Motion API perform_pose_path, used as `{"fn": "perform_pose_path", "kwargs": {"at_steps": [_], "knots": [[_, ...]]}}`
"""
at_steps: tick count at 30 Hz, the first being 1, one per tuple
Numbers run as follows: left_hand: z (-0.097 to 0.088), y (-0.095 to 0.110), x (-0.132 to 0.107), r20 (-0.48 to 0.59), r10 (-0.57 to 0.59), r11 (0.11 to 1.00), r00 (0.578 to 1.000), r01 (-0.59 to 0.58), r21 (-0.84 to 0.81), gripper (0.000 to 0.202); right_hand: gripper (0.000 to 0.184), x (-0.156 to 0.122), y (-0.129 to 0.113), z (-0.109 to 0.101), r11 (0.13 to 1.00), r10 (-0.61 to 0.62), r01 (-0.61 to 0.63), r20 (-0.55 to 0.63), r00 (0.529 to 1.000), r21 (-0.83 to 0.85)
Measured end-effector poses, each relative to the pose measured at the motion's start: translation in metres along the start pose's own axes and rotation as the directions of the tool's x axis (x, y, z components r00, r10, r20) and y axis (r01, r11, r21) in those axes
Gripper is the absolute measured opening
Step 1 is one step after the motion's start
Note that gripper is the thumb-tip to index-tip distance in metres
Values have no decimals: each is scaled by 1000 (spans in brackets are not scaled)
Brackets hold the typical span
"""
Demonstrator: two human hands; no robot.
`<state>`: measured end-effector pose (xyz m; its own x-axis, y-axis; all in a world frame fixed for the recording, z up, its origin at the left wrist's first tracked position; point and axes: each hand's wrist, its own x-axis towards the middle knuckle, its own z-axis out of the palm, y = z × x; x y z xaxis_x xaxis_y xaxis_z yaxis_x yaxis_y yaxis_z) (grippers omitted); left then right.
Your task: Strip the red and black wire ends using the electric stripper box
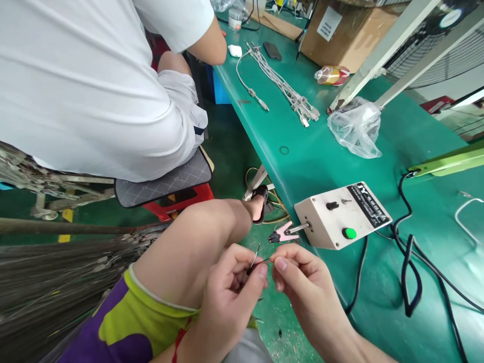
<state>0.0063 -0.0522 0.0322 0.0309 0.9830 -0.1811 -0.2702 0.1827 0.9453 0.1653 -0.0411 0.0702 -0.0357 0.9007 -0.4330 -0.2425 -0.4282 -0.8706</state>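
Note:
My left hand (230, 292) is closed in a pinch on a thin dark wire (256, 259) whose free ends stick up above my fingers. My right hand (298, 277) pinches the other end of the same wire, thumb and forefinger pressed together. Both hands hover over my lap, just below and left of a small beige control box (342, 216) with a black knob and a green button. A pink clip (283, 233) juts from the box's front shaft, a little above my fingers.
A green bench (302, 151) carries a bundle of white cables (287, 85), a crumpled plastic bag (355, 128), a cardboard box (340, 30) and black cords (410, 272). Another person in a white shirt (83, 85) sits on a stool at the left. Grey wire bundles (56, 282) lie at lower left.

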Motion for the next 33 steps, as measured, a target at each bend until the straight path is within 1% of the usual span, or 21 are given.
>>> {"fn": "perform_pose_path", "kwargs": {"at_steps": [3, 5, 6, 8, 11, 13, 15, 18, 20, 21, 25, 27, 33], "knots": [[1, 8, 4, -66, 22, 999, 998, -20, 27, 23, 46, 0, -1, 1, 998, 65, -66, -34, 997, -26], [1, 13, 7, -108, 12, 998, 994, -6, 61, 25, 55, 3, -4, 3, 994, 104, -104, -37, 994, 19], [1, 15, 9, -119, -2, 997, 993, 11, 75, 25, 55, 5, -7, 5, 991, 117, -115, -35, 992, 73], [0, 17, 11, -117, -40, 995, 992, 50, 89, 26, 47, 10, -12, 8, 965, 142, -128, -46, 989, 229], [-1, 17, 12, -111, -75, 992, 991, 85, 92, 25, 35, 16, -19, 12, 883, 183, -121, -97, 978, 453], [-2, 17, 12, -121, -71, 992, 990, 82, 95, 26, 29, 18, -20, 14, 837, 187, -97, -114, 976, 539], [-4, 18, 13, -126, -54, 992, 991, 68, 106, 26, 24, 17, -20, 15, 804, 182, -90, -100, 978, 588], [-5, 22, 17, -125, -25, 990, 992, 42, 138, 26, 29, 13, -17, 16, 776, 181, -100, -68, 981, 622], [-3, 23, 21, -132, -11, 988, 991, 32, 152, 24, 35, 11, -16, 17, 783, 175, -109, -48, 983, 613], [-2, 24, 22, -136, -7, 988, 991, 28, 153, 24, 35, 10, -15, 17, 791, 166, -110, -39, 985, 602], [3, 23, 27, -134, 0, 989, 991, 20, 149, 21, 28, 10, -11, 14, 830, 126, -98, -14, 992, 549], [4, 20, 26, -137, 17, 987, 990, 5, 159, 19, 26, 11, -10, 11, 838, 125, -103, -6, 992, 537], [5, 12, 24, -137, 55, 979, 989, -26, 204, 14, 20, 12, 1, 4, 814, 129, -112, 12, 992, 570]]}}
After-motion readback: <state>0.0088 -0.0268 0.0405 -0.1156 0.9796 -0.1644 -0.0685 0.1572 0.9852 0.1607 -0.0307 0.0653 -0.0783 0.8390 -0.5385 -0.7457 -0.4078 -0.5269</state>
